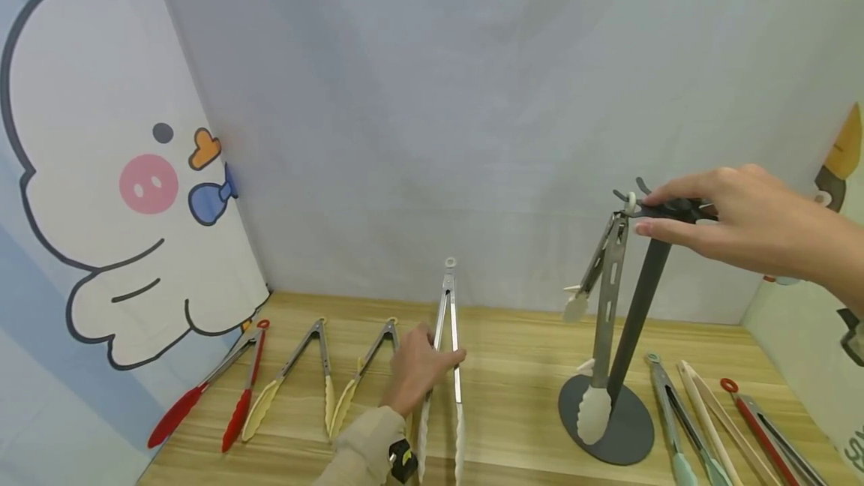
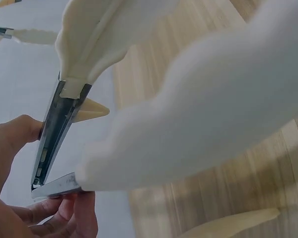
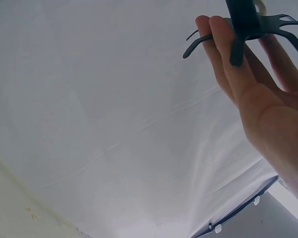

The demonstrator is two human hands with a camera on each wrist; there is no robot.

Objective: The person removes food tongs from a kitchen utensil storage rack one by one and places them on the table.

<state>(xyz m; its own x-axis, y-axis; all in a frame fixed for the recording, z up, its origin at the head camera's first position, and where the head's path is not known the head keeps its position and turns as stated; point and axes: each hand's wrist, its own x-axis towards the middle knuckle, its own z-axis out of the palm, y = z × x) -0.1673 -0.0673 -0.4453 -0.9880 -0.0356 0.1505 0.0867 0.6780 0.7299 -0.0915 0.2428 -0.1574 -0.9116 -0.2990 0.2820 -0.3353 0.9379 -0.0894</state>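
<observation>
My left hand (image 1: 420, 366) grips a pair of silver tongs with white scalloped tips (image 1: 450, 336), ring end up. In the left wrist view, thumb and fingers are on opposite arms of these spread tongs (image 2: 54, 134). At the right, my right hand (image 1: 749, 220) holds the top of a dark utensil stand (image 1: 637, 313), its thumb and fingers about the hooked head. The right wrist view shows these fingers beside the dark hooks (image 3: 246, 29). White-tipped tongs (image 1: 610, 306) hang by their ring from a hook, arms spread, near my right fingertips.
Red-tipped tongs (image 1: 236, 418) and two pairs of yellow-tipped tongs (image 1: 263, 407) stand left on the wooden table (image 1: 520, 396). Right of the stand's round base (image 1: 624, 445) lie green-tipped tongs (image 1: 664, 403), beige tongs (image 1: 705, 403) and red-handled tongs (image 1: 759, 426). A pale cloth (image 1: 472, 96) hangs behind.
</observation>
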